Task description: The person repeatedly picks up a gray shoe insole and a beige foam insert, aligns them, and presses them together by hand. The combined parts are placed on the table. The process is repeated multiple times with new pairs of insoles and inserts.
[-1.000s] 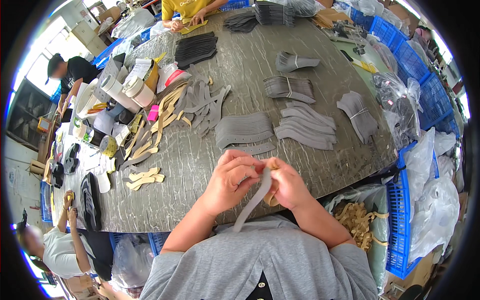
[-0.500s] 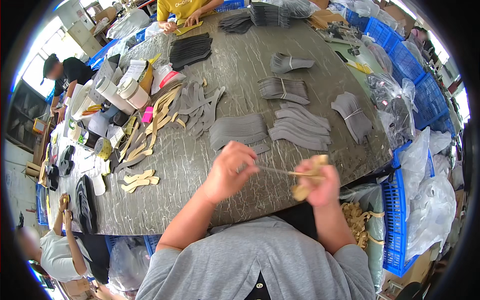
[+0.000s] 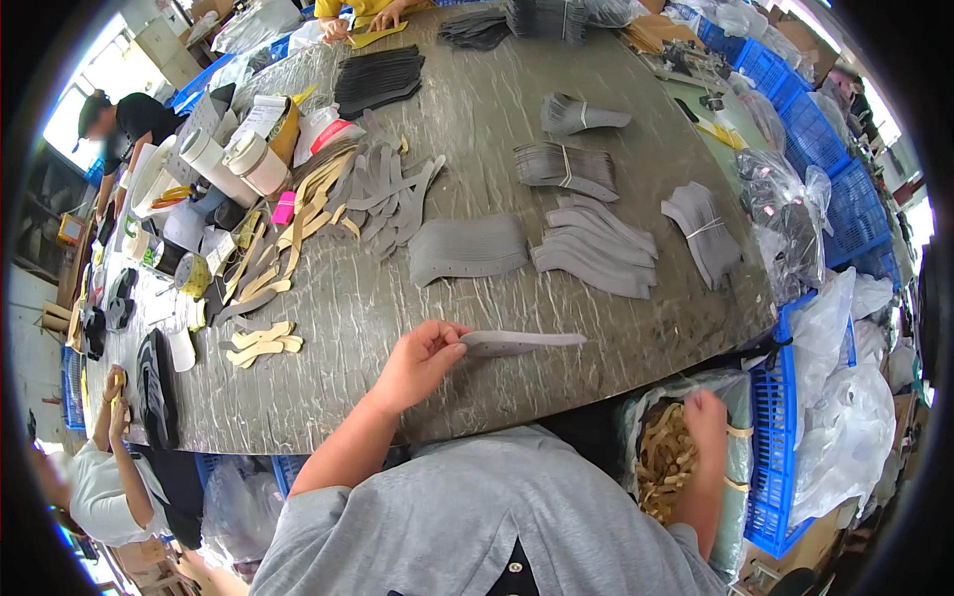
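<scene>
My left hand pinches one end of a grey curved strip, which points right just above the table. Small holes run along the strip. At lower right, my right hand is over a plastic bag full of tan peeled-off scraps; its fingers are blurred and partly hidden. A neat row of grey pieces lies beyond my left hand. To its right is a looser stack of grey curved pieces.
Banded grey bundles lie farther off, one of them at right. Loose grey strips and tan strips spread at left, near white jars. A blue crate stands beside the bag. Co-workers are at the far and left edges.
My right hand has moved from the table down to the bag, and the tan strips it held are no longer visible in it. My left hand has lowered, still holding the grey strip.
</scene>
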A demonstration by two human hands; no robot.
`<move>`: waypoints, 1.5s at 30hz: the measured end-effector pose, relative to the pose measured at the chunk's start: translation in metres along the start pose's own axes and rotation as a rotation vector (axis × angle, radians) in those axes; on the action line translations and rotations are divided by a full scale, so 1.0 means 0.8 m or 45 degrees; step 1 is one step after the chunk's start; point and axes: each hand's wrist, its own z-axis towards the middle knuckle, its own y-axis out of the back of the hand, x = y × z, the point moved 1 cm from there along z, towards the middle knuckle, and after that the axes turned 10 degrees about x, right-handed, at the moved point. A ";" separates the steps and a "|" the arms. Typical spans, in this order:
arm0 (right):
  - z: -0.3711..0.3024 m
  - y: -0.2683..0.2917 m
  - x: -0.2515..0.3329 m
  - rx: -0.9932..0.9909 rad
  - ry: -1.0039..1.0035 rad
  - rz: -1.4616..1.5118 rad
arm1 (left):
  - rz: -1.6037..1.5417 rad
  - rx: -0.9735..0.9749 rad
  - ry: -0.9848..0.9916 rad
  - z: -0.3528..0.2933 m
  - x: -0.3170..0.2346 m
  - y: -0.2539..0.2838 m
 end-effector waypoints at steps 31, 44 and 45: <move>0.037 -0.162 0.301 0.336 0.612 0.496 | 0.639 -0.308 0.445 -0.009 0.000 0.057; 0.034 -0.159 0.310 0.289 0.630 0.335 | 0.707 -0.295 0.437 -0.007 -0.005 0.053; 0.034 -0.159 0.311 0.274 0.642 0.307 | 0.728 -0.295 0.430 -0.007 -0.005 0.053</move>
